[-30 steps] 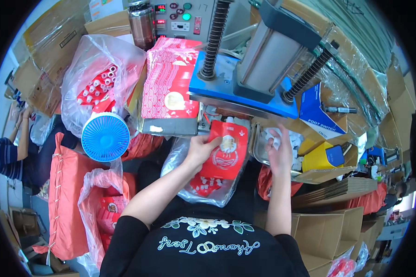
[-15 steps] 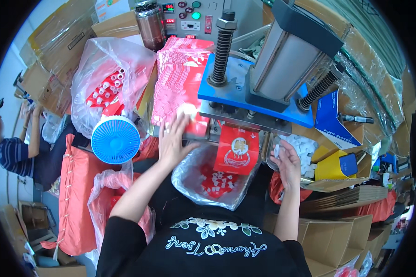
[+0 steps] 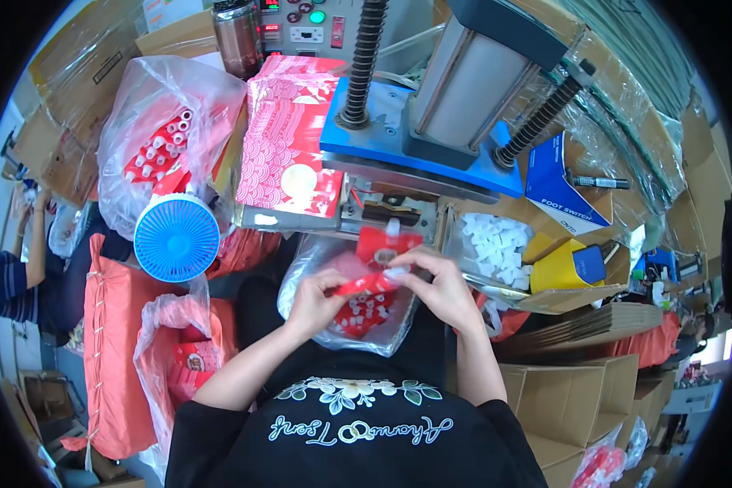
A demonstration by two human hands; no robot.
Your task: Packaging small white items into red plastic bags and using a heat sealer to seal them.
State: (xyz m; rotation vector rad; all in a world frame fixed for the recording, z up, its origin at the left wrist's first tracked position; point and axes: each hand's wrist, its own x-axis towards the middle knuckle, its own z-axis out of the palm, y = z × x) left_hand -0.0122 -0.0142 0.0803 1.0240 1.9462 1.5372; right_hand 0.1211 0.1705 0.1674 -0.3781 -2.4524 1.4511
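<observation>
Above a plastic-lined bin, both my hands are closed on one red pouch. My left hand pinches its left end. My right hand grips the other end, with a small white piece, apparently a spout, at its fingertips. Just beyond, a second red pouch with a white spout hangs at the front of the press, partly hidden by my right hand. Inside the bin lie several red pouches with white spouts.
A stack of red and pink printed pouches lies left of the press. White spouts fill a tray at right, near a yellow holder. A blue fan and a bag of spouted pouches stand left. A person sits far left.
My left hand has come from the pouch stack with a pouch. My right hand has moved left from the spout tray to meet it. A gap now shows beneath the press plate.
</observation>
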